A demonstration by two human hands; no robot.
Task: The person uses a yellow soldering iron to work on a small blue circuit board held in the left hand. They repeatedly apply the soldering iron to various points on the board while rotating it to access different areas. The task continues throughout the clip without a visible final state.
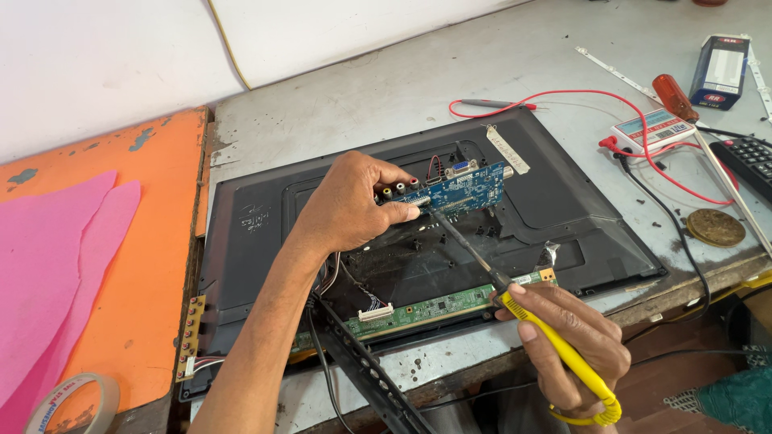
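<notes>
My left hand (350, 205) grips the left end of a blue circuit board (466, 186) and holds it tilted above the open back of a black flat-panel television (257, 233). The board carries round coloured sockets and a blue connector along its top edge. My right hand (575, 341) holds a soldering iron (555, 345) by its yellow handle. Its dark shaft slants up to the left, and the tip touches the lower edge of the blue board. A long green circuit strip (434, 308) lies along the television's near edge, just left of my right hand.
A white meter (653, 128) with red leads, an orange-handled screwdriver (674, 98), a dark box (720, 72), a calculator (748, 161) and a round brass disc (715, 227) lie at the right. An orange board with pink sheets (48, 265) and a tape roll (76, 402) are at the left.
</notes>
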